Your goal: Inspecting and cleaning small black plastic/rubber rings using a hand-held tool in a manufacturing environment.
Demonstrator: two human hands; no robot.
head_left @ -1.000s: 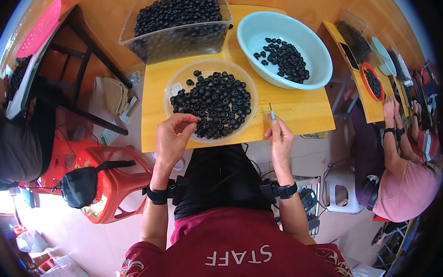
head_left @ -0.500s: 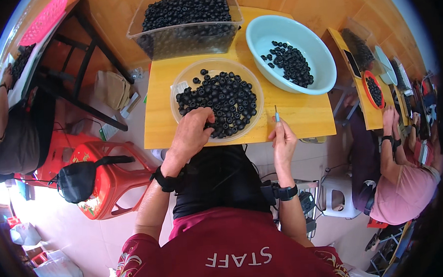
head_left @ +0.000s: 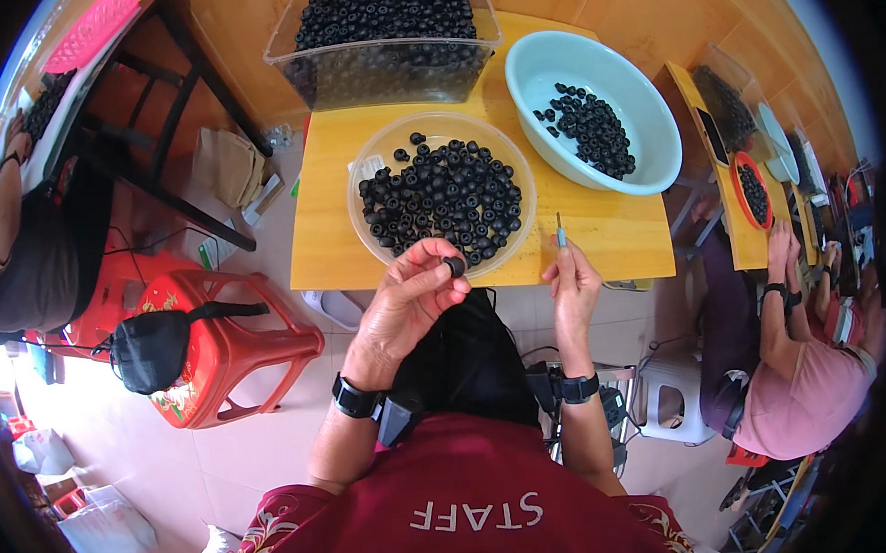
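Between the thumb and fingers of my left hand point(head_left: 404, 304) is one small black ring-shaped part point(head_left: 454, 266), held just off the near rim of a round, clear plastic tray point(head_left: 356, 213). Many similar black parts point(head_left: 444, 196) are heaped in that tray. My right hand point(head_left: 574, 288) grips a slim tool point(head_left: 561, 237) with a pale blue handle, its thin metal tip pointing up and away; its exact kind is too small to make out. A gap separates the tool from the held part.
A light blue basin point(head_left: 653, 80) with more black parts stands at the table's right. Behind the tray is a clear box point(head_left: 381, 45) full of them. The yellow table point(head_left: 616, 237) ends before my lap. A red stool point(head_left: 236, 337) holds a black bag. Co-workers sit on both sides.
My left hand has come out of the tray's heap toward me with one black ring-shaped part in its fingers. My right hand still holds the tool, nearly unmoved.
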